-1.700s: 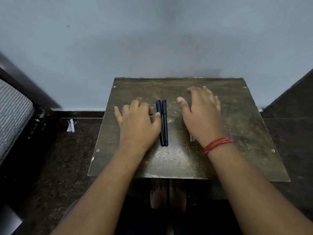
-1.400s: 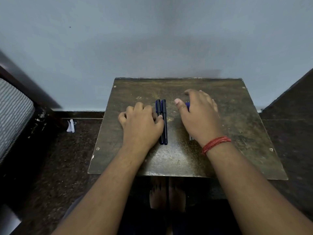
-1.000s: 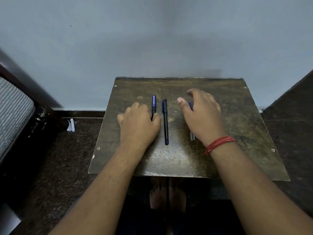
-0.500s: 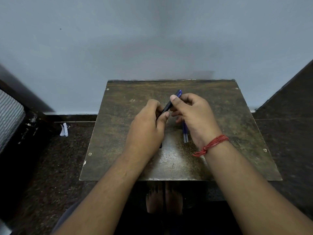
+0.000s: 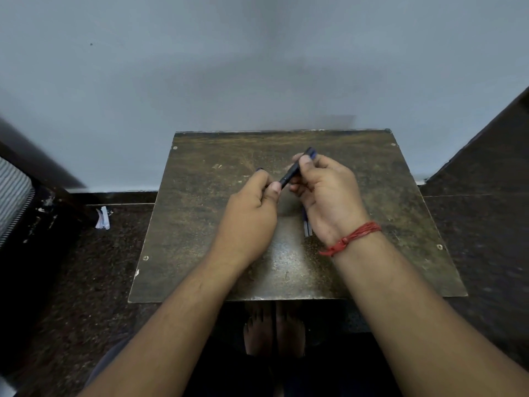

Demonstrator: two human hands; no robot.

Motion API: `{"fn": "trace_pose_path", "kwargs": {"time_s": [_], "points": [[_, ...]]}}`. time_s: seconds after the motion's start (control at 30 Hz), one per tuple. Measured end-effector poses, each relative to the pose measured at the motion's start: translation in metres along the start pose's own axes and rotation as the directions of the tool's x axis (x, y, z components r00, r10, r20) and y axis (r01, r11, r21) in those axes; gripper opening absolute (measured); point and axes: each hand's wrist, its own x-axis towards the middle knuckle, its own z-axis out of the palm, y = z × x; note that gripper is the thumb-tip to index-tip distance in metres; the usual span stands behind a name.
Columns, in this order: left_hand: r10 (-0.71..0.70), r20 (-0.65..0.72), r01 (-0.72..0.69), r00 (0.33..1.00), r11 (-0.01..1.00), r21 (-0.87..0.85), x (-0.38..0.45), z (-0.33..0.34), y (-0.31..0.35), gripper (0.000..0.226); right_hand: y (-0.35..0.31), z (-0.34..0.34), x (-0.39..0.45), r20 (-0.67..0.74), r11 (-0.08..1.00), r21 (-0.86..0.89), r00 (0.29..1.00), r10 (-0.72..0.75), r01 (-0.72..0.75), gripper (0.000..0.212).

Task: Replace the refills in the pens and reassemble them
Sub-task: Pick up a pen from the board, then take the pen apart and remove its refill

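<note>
A dark pen with a blue end (image 5: 290,174) is held tilted above the small worn table (image 5: 194,230). My left hand (image 5: 249,213) pinches its lower end between thumb and fingers. My right hand (image 5: 329,193), with a red thread at the wrist, grips its upper part; the blue end sticks out past the fingers. A small dark tip (image 5: 259,169) shows beyond my left fingers, and I cannot tell whether it is the second pen. Thin refills (image 5: 307,229) lie on the table, mostly hidden under my right palm.
The table stands against a pale grey wall (image 5: 257,67). A white scrap of paper (image 5: 102,219) lies on the dark floor to the left. A striped object (image 5: 13,193) is at the far left edge. Bare feet (image 5: 273,330) show below the table's front edge.
My left hand lifted one of the two pens off the table. My right hand left the refills and took hold of the pen's upper end. The view shifted slightly.
</note>
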Motion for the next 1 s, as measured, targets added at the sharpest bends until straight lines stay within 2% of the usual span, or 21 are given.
{"fn": "trace_pose_path", "kwargs": {"time_s": [0.07, 0.1, 0.13, 0.17, 0.2, 0.27, 0.33, 0.5, 0.67, 0.87, 0.93, 1.0], "points": [[-0.015, 0.034, 0.014, 0.999, 1.0, 0.017, -0.007, 0.0, -0.002, 0.026, -0.016, -0.016, 0.017, -0.18, 0.987, 0.15, 0.983, -0.033, 0.061, 0.026], [-0.028, 0.037, 0.027, 0.999, 0.999, 0.024, -0.011, 0.0, -0.004, 0.027, -0.022, -0.029, 0.025, -0.265, 0.987, 0.103, 0.96, -0.093, 0.124, 0.027], [-0.04, 0.025, 0.039, 0.999, 0.999, 0.025, -0.013, -0.001, -0.006, 0.027, -0.026, -0.042, 0.03, -0.305, 0.984, -0.044, 0.936, -0.177, 0.172, 0.026], [-0.049, -0.001, 0.049, 0.999, 0.999, 0.022, -0.012, -0.002, -0.006, 0.027, -0.026, -0.051, 0.03, -0.278, 0.951, -0.248, 0.927, -0.252, 0.184, 0.022], [-0.054, -0.033, 0.054, 0.998, 0.998, 0.014, -0.011, -0.003, -0.005, 0.027, -0.023, -0.055, 0.027, -0.2, 0.869, -0.464, 0.935, -0.294, 0.174, 0.018], [-0.052, -0.088, 0.051, 0.995, 0.999, -0.007, -0.005, -0.004, -0.004, 0.028, -0.014, -0.056, 0.024, -0.02, 0.611, -0.772, 0.954, -0.298, 0.175, 0.013], [-0.049, -0.117, 0.046, 0.992, 0.999, -0.023, -0.001, -0.004, -0.005, 0.027, -0.013, -0.05, 0.024, 0.055, 0.396, -0.899, 0.947, -0.316, 0.184, 0.015], [-0.069, -0.155, 0.062, 0.985, 0.997, -0.053, -0.002, -0.009, -0.01, 0.027, -0.009, -0.045, 0.024, 0.048, 0.18, -0.98, 0.978, -0.201, 0.085, 0.015], [-0.077, -0.157, 0.067, 0.985, 0.995, -0.072, 0.0, -0.009, -0.009, 0.028, -0.01, -0.045, 0.02, 0.041, 0.122, -0.99, 0.98, -0.192, 0.065, 0.014], [-0.079, -0.142, 0.07, 0.987, 0.995, -0.066, 0.0, -0.01, -0.009, 0.028, -0.014, -0.047, 0.02, 0.012, 0.059, -0.998, 0.986, -0.165, 0.022, 0.024], [-0.083, -0.138, 0.074, 0.987, 0.995, -0.07, 0.0, -0.01, -0.01, 0.028, -0.017, -0.047, 0.019, 0.005, 0.062, -0.998, 0.977, -0.212, 0.018, 0.026], [-0.084, -0.13, 0.075, 0.988, 0.994, -0.074, 0.0, -0.009, -0.011, 0.027, -0.022, -0.045, 0.017, 0.033, 0.12, -0.99, 0.948, -0.317, 0.075, 0.023]]}}
